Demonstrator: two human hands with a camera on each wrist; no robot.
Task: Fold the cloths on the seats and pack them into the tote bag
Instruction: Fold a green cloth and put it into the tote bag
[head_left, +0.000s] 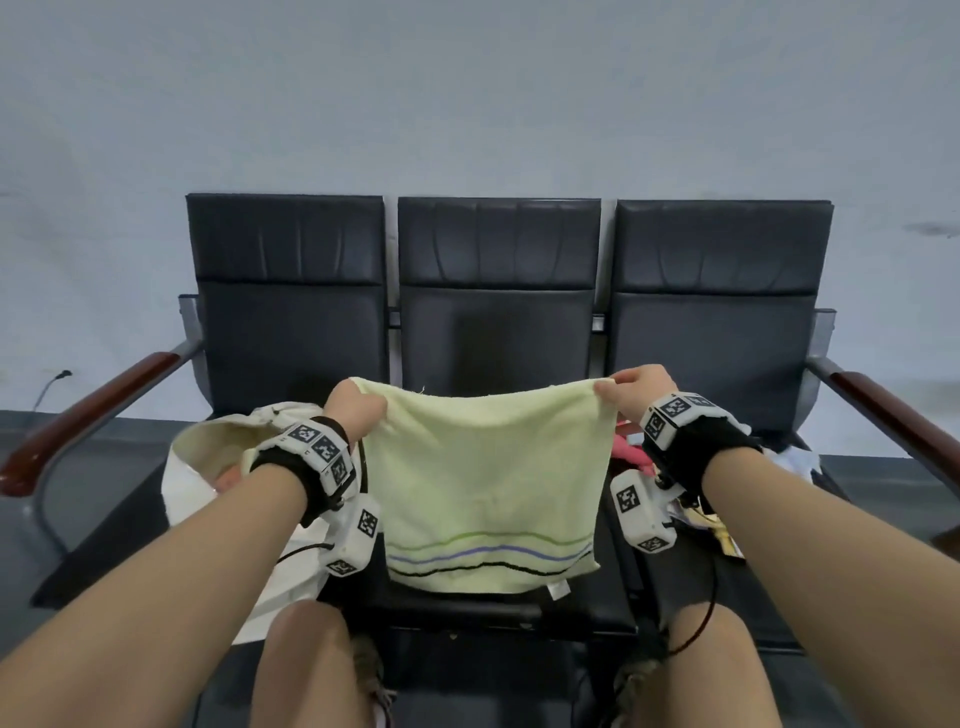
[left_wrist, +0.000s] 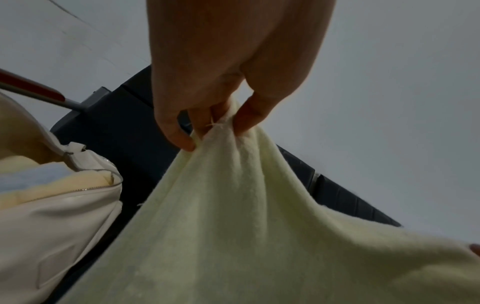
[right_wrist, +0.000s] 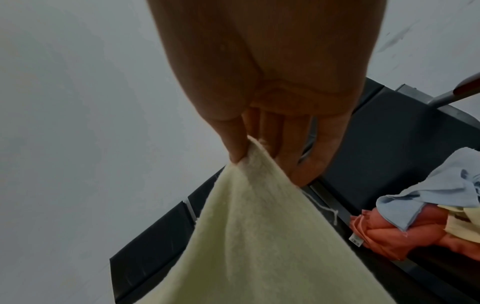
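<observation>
A pale yellow towel (head_left: 483, 467) with green, blue and black stripes near its lower edge hangs spread over the middle seat. My left hand (head_left: 358, 408) pinches its top left corner (left_wrist: 221, 125). My right hand (head_left: 631, 387) pinches its top right corner (right_wrist: 249, 152). The towel's bottom edge rests on the seat cushion. A cream tote bag (head_left: 218, 467) sits open on the left seat, with folded cloths (left_wrist: 39, 181) inside it. More crumpled cloths, orange (right_wrist: 397, 232) and light blue (right_wrist: 446, 189), lie on the right seat.
Three black padded seats (head_left: 498, 322) stand in a row against a grey wall. Wooden armrests (head_left: 88, 410) close off both ends. My knees (head_left: 306, 654) are right in front of the middle seat's edge.
</observation>
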